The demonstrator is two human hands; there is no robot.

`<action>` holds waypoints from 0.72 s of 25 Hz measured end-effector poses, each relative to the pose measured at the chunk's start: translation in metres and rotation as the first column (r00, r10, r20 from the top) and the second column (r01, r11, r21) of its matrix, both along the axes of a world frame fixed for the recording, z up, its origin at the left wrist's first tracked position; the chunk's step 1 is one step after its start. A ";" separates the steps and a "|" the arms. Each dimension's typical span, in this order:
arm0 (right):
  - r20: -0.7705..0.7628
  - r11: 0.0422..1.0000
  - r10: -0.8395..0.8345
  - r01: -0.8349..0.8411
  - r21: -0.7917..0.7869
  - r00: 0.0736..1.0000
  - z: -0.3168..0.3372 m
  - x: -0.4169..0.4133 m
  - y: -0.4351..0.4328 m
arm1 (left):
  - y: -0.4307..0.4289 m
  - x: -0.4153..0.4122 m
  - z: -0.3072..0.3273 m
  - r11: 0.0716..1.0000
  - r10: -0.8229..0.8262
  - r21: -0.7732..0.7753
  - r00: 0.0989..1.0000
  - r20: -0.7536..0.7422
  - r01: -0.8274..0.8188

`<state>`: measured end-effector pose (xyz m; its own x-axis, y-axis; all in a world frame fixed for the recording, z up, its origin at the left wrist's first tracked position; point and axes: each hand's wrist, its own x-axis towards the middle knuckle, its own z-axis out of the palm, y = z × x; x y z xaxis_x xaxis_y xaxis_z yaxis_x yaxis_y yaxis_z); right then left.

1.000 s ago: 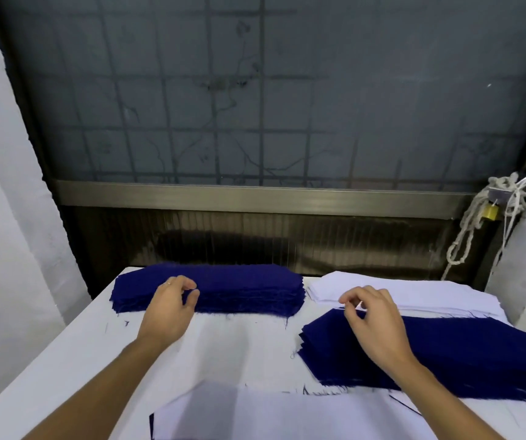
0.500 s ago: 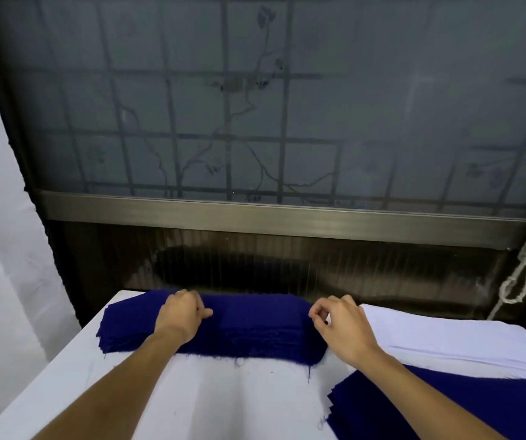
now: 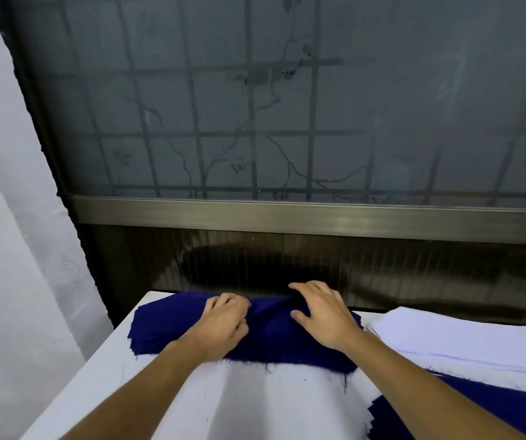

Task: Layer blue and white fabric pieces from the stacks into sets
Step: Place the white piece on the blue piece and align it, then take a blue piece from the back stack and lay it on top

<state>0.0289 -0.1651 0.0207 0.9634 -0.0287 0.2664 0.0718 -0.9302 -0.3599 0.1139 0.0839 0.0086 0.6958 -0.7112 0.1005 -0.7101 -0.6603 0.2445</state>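
A thick stack of dark blue fabric pieces lies at the far left of the white table. My left hand, with a ring on one finger, sits on top of the stack and its fingers curl into the top piece, which is bunched into a fold. My right hand lies on the same stack to the right, fingers spread and reaching over its far edge. A stack of white pieces lies to the right. A second blue stack shows at the lower right.
A dark panel and a frosted window with a metal grille rise directly behind the table's far edge. A white curtain hangs on the left. The near part of the table shows bare white surface between my forearms.
My right hand has left the near blue stack and moved left and forward onto the far blue stack. My left hand now bunches the top piece. The view has tilted upward.
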 end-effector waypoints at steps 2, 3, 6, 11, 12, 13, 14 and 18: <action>-0.005 0.999 0.049 -0.049 -0.006 0.999 -0.002 0.008 0.013 | -0.003 0.000 0.003 0.999 -0.034 -0.023 0.999 0.006 0.034; 0.017 0.997 0.067 -0.066 -0.043 0.998 -0.004 0.010 0.018 | -0.005 -0.001 0.004 0.998 -0.035 -0.051 0.999 0.006 0.036; 0.142 0.989 0.080 -0.060 -0.138 0.987 -0.002 0.012 0.022 | -0.012 -0.001 0.010 0.988 -0.015 -0.155 0.998 -0.053 0.007; 0.144 0.989 0.058 -0.037 -0.144 0.988 0.007 0.005 0.010 | -0.017 0.003 0.031 0.997 0.063 -0.032 0.997 -0.053 -0.065; 0.109 0.989 0.035 -0.019 -0.144 0.993 0.008 0.003 0.005 | -0.014 0.005 0.036 0.997 0.075 -0.016 0.997 -0.032 -0.075; 0.074 0.989 0.015 -0.004 -0.146 0.997 0.008 0.000 -0.001 | -0.010 0.006 0.041 0.996 0.085 -0.002 0.996 -0.019 -0.085; 0.045 0.989 0.003 0.004 -0.146 0.999 0.007 -0.002 -0.005 | -0.005 0.007 0.044 0.995 0.095 0.011 0.995 -0.010 -0.094; 0.059 0.994 -0.007 0.014 -0.107 0.998 0.013 -0.011 -0.017 | 0.021 0.007 0.055 0.991 0.129 -0.027 0.989 -0.079 -0.131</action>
